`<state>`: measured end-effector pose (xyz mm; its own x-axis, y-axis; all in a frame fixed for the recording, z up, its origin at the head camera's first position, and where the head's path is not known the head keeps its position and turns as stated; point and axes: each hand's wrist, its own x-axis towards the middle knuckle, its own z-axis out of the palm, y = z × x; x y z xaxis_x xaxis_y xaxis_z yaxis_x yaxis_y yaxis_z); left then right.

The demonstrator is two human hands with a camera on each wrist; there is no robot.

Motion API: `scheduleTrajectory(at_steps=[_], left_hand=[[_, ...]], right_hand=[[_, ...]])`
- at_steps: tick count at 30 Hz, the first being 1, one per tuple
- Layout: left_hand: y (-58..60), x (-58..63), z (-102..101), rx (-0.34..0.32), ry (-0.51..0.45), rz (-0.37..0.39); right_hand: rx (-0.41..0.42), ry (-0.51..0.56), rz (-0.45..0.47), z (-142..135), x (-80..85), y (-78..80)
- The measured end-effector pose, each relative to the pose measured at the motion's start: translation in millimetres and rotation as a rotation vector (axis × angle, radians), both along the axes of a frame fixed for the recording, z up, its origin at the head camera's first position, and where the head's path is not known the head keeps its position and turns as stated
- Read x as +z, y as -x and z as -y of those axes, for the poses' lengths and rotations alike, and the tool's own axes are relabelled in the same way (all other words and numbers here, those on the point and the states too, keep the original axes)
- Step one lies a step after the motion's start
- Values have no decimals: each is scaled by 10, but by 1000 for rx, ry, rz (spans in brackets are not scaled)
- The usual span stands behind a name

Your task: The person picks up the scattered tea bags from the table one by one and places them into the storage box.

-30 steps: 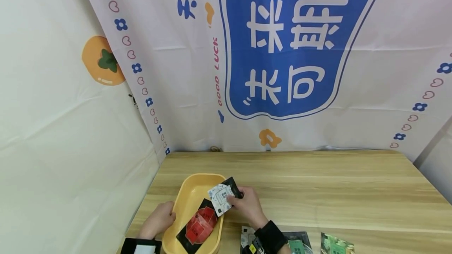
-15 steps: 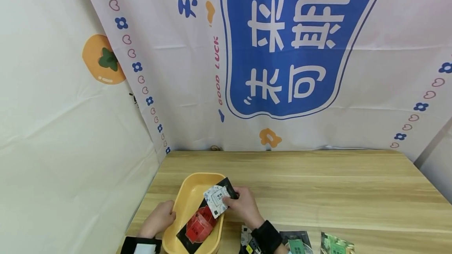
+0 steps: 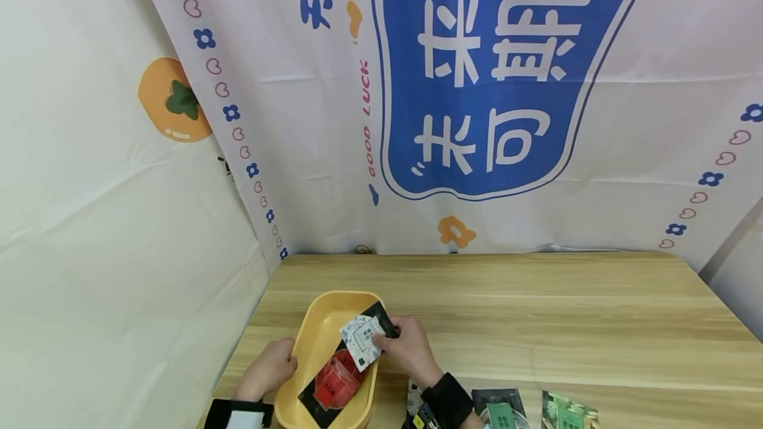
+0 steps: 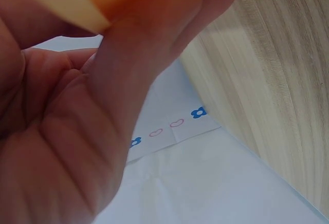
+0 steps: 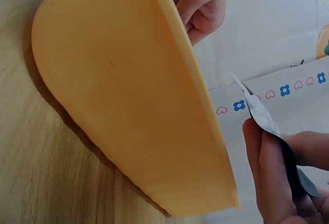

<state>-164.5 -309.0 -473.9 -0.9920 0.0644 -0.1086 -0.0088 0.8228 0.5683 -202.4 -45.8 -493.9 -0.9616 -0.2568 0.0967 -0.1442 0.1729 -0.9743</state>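
Observation:
In the head view a yellow plastic basin [image 3: 322, 323] sits at the left of the wooden table. My left hand [image 3: 269, 369] grips its left rim, thumb and fingers on either side of the wall. A black packet with a red label [image 3: 338, 379] lies slantwise inside the basin. Over the right rim my right hand [image 3: 411, 349] pinches a black-and-white packet [image 3: 362, 340] between thumb and fingers; it overlaps the red-label packet in this view. From the right wrist, the held packet [image 5: 264, 113] appears edge-on, bent slightly, above the rim of the basin [image 5: 128, 90].
On the table [image 3: 536, 323], a black packet with a green label [image 3: 502, 409] and a leafy green packet [image 3: 569, 411] lie at the front. Another packet [image 3: 414, 396] is partly hidden by the right wrist. A printed cloth [image 3: 644, 171] hangs behind the table.
My right hand has moved the black-and-white packet slightly left, further over the basin and the red-label packet. My left hand stays on the rim.

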Motion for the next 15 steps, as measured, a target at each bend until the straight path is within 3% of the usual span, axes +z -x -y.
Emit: scheduleTrajectory(at_steps=[15], left_hand=[[4, -5, -11, 24, -2, 9]], right_hand=[[33, 21, 12, 80, 1, 3]])
